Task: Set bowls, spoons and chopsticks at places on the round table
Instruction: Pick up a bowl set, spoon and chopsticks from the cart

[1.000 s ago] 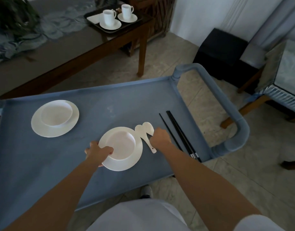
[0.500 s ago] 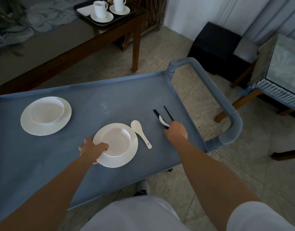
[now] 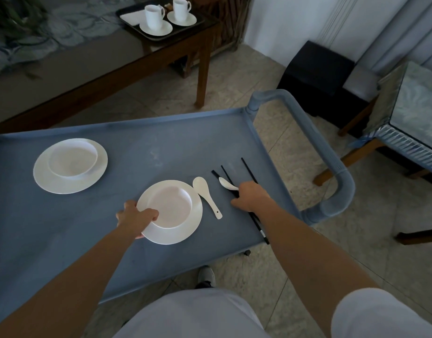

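Note:
On the blue cart top (image 3: pixel 93 240) a white bowl on a plate (image 3: pixel 172 211) sits near the front edge. My left hand (image 3: pixel 134 219) grips its left rim, thumb over the bowl's edge. A white spoon (image 3: pixel 206 195) lies just right of that plate. My right hand (image 3: pixel 251 197) holds a second white spoon (image 3: pixel 227 184) and is curled over black chopsticks (image 3: pixel 249 175) lying on the cart. A second bowl on a plate (image 3: pixel 71 164) stands at the back left.
The cart's blue handle (image 3: pixel 332 172) curves along the right side. Behind the cart, a dark wooden table (image 3: pixel 112 67) carries a tray with two white cups (image 3: pixel 161 18). A black stool (image 3: pixel 317 71) and a glass-topped table (image 3: pixel 414 113) stand at the right.
My right hand lifted one spoon from beside the plate and moved right onto the chopsticks, spreading them. One spoon stayed by the plate. My left hand kept its grip on the bowl and plate.

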Available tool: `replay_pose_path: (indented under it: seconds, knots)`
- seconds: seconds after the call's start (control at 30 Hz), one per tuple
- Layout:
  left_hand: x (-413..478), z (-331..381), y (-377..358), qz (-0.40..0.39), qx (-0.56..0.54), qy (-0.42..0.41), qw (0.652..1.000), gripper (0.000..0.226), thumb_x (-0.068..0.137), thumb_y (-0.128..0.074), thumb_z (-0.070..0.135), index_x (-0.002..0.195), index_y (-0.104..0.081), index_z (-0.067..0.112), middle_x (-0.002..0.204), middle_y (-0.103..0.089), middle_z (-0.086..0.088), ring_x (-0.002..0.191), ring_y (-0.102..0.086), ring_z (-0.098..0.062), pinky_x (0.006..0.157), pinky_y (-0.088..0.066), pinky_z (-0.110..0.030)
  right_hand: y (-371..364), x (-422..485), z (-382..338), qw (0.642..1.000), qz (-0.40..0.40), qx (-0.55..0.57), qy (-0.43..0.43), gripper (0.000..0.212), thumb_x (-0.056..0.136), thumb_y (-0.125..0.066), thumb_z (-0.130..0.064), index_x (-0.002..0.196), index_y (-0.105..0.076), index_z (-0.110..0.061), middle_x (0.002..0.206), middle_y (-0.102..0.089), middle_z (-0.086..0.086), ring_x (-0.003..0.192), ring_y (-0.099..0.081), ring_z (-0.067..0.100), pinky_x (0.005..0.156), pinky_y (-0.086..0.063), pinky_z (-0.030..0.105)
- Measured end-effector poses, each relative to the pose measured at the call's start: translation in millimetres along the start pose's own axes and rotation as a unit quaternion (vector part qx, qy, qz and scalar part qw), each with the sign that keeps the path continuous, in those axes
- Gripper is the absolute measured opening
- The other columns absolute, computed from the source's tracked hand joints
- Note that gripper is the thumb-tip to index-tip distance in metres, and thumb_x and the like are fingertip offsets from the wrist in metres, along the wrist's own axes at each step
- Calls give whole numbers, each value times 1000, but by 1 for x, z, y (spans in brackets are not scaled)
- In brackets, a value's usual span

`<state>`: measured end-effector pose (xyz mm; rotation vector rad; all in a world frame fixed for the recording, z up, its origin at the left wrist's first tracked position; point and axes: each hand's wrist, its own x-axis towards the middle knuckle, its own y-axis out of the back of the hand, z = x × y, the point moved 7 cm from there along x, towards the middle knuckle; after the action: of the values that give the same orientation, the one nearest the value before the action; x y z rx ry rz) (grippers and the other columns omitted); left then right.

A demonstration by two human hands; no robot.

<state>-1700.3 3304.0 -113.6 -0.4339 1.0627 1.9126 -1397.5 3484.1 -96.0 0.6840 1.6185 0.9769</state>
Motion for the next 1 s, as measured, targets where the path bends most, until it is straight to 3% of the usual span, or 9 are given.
replay_pose_path:
  seconds: [0.1,0.27,0.37,0.5,0.67,0.77,0.87,1.0]
  knots:
    - [-1,-1,0,-9,-24,3,1000,63,76,-70,18,133,-43,17,134,-40,-16,112,-51,-39,73,-59,-47,-4,2,-10,998,6,-45,36,23,85,-61,-33,76,-50,-16,73,-50,0,62,-52,17,54,-42,29]
    - [-2,-1,0,-10,-44,12,999,58,76,-69,16,129,-46,16,133,-41,-15,112,-53,-39,78,-59,-53,-1,8,-15,998,9,-12,57,16,92,-56,-26,83,-49,-15,82,-50,2,71,-52,20,61,-40,31]
    - [-3,-1,0,-4,-44,16,999,57,76,-69,17,128,-47,16,132,-42,-15,111,-54,-39,78,-60,-53,3,12,-8,998,15,37,53,16,95,-53,-26,87,-48,-12,83,-49,3,76,-53,23,64,-41,33]
    - [0,-3,-1,4,-43,19,999,57,75,-70,18,127,-47,16,131,-41,-15,109,-54,-39,77,-60,-52,11,20,3,993,27,107,46,28,99,-50,-20,73,-40,-18,86,-52,9,78,-51,26,66,-39,33]
    - [1,-2,-4,17,-48,33,998,58,76,-71,18,128,-45,16,130,-34,-14,108,-52,-39,75,-59,-50,34,29,15,982,64,176,10,16,100,-47,-18,93,-52,-4,91,-53,11,80,-51,25,70,-41,33]
    - [-2,-1,-4,27,-51,33,998,60,76,-70,19,131,-45,16,129,-33,-13,108,-51,-38,72,-59,-48,58,28,-8,952,85,293,12,23,97,-49,-20,77,-48,-10,70,-48,3,61,-45,18,54,-38,29]
    - [-8,0,-1,38,-47,33,998,62,72,-70,23,130,-48,17,129,-37,-13,105,-53,-37,70,-59,-45,57,15,-57,918,31,393,39,37,91,-56,-26,61,-35,-20,47,-36,-8,42,-32,10,43,-27,24]
    - [-14,-3,3,52,-61,33,996,64,63,-70,26,125,-55,16,125,-43,-12,97,-56,-34,76,-59,-45,12,-4,-112,892,-80,441,61,37,96,-52,-40,68,-44,-17,50,-44,0,38,-40,17,41,-35,22]
